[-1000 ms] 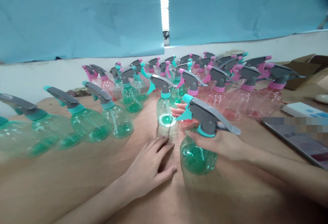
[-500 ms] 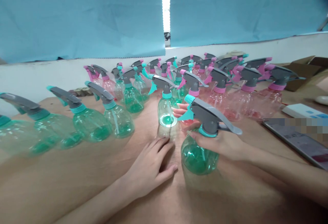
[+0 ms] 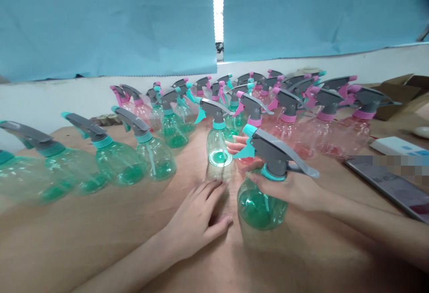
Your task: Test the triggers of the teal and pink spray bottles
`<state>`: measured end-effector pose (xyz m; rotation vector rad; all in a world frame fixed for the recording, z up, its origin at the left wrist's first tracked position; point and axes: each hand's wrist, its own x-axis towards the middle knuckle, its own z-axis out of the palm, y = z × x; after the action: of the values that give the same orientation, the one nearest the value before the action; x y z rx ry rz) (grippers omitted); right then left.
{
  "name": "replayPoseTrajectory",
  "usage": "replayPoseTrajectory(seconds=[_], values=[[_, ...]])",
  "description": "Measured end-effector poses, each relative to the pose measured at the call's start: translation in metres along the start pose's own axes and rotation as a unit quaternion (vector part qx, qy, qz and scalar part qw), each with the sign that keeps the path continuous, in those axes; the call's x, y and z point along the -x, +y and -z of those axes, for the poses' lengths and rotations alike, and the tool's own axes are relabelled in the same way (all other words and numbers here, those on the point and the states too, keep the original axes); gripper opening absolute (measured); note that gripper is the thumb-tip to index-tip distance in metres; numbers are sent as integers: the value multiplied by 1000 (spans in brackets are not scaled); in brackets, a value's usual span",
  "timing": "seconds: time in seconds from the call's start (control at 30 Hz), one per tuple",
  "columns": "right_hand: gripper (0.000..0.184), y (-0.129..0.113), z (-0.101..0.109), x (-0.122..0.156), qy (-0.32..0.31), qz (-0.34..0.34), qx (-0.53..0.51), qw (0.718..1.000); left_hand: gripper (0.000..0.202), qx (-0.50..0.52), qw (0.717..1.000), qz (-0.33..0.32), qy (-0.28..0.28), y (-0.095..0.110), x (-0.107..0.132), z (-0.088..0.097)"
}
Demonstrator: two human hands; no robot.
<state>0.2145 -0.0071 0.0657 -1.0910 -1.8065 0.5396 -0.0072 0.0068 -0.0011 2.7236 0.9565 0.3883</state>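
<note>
In the head view, a clear green spray bottle (image 3: pixel 263 208) with a grey and turquoise trigger head stands in front of me, a little right of centre. My right hand (image 3: pixel 284 190) is round its upper part, thumb at the shoulder below the collar. The fingers stretch out on the far side, partly hidden by the trigger head. My left hand (image 3: pixel 203 217) lies flat on the wooden table (image 3: pixel 134 244), open and holding nothing. Just beyond its fingertips stands another green spray bottle (image 3: pixel 219 143) with a bright ring of light on it.
Several green bottles (image 3: pixel 120 163) line the left side. Several pink bottles (image 3: pixel 288 132) crowd the right and back. A phone (image 3: pixel 385 186) and a white box (image 3: pixel 398 145) lie at the right, with an open cardboard box (image 3: pixel 398 87) behind. Blue cloth (image 3: pixel 107 25) hangs beyond.
Almost nothing differs. The view has shifted very slightly; both hands and the bottle keep their places.
</note>
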Motion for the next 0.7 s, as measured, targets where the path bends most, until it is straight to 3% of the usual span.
replayPoseTrajectory(seconds=[0.7], values=[[8,-3,0,2,-13,-10,16,1000,55,-12,1000,5,-8,1,0,0]])
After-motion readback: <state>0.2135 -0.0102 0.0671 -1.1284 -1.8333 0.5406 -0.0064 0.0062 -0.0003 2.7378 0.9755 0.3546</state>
